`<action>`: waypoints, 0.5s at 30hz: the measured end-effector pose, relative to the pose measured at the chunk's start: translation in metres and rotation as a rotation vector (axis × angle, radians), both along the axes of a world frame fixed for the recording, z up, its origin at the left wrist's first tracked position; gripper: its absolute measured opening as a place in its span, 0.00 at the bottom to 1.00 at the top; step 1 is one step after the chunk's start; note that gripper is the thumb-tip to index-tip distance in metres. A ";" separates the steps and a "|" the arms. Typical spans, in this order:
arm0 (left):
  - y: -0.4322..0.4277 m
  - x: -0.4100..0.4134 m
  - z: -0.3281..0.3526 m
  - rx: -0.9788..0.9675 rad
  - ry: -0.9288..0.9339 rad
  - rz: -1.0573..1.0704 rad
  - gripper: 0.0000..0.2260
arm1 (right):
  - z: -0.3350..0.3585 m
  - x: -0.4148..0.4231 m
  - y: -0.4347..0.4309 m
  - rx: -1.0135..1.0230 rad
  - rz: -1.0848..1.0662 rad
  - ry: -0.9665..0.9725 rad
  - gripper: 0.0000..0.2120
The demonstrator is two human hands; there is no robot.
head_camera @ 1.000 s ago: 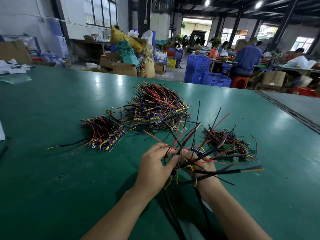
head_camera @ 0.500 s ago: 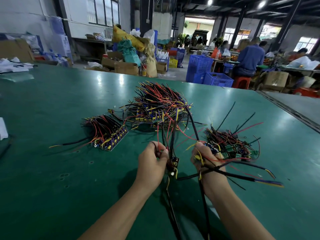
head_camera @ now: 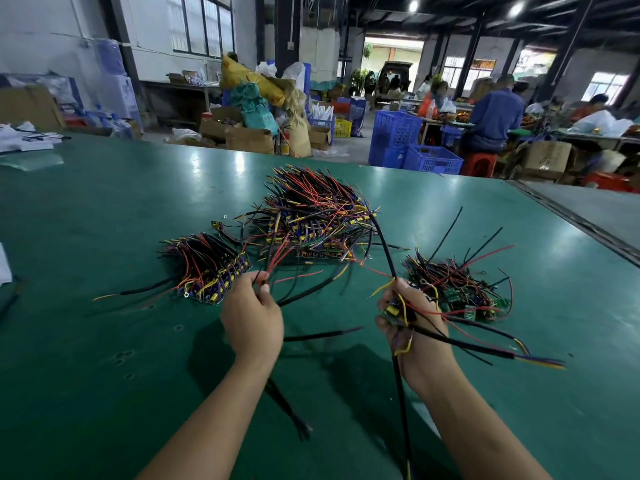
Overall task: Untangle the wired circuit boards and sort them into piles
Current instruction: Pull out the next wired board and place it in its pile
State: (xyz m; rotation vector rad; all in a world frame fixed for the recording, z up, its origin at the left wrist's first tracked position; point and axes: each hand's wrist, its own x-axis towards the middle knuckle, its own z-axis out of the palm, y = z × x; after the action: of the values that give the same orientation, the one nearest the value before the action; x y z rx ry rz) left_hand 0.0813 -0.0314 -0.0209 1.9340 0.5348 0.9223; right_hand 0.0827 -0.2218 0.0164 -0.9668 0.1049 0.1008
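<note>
Landmark = big tangled heap of wired circuit boards [head_camera: 311, 220], black/red/yellow leads, mid green table mat [head_camera: 104, 358]. Left of heap and a bit nearer the camera: neat stacked pile of blue-edged boards [head_camera: 211, 271], black and red leads fanned up, one thick black lead trailing off further left on the mat. Nearer than the heap, slightly left of its centre: left hand [head_camera: 251, 318], raised off the mat, thumb and fingertips pinching a small bunch of thin red and black wires [head_camera: 277, 259] that fan up toward the heap's near edge; cannot tell if they end in the heap. Nearer and right of heap: right hand [head_camera: 417, 336], fingers curled round a small green circuit board [head_camera: 393, 313] plus its leads. Thick black cable [head_camera: 384, 244] runs from that fist up to the heap's right edge. Black sheathed cable with blue/yellow tips [head_camera: 485, 351] sticks out of the fist to the right. Right of heap: loose pile of small green boards [head_camera: 460, 292] with red/black wires, just beyond the right hand. Beyond the heap, past the table edge: blue plastic crates [head_camera: 433, 159], and a seated person in a blue shirt [head_camera: 495, 119].
</note>
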 end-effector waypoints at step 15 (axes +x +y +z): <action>-0.049 -0.029 0.004 0.051 -0.149 -0.616 0.04 | -0.013 -0.005 0.006 0.041 0.220 -0.067 0.21</action>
State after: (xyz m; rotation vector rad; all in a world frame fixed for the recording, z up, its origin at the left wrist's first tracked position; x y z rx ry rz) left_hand 0.0522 -0.0802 -0.0169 1.8859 -0.1754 0.6688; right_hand 0.0780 -0.2162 0.0037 -0.9372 -0.0657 0.2711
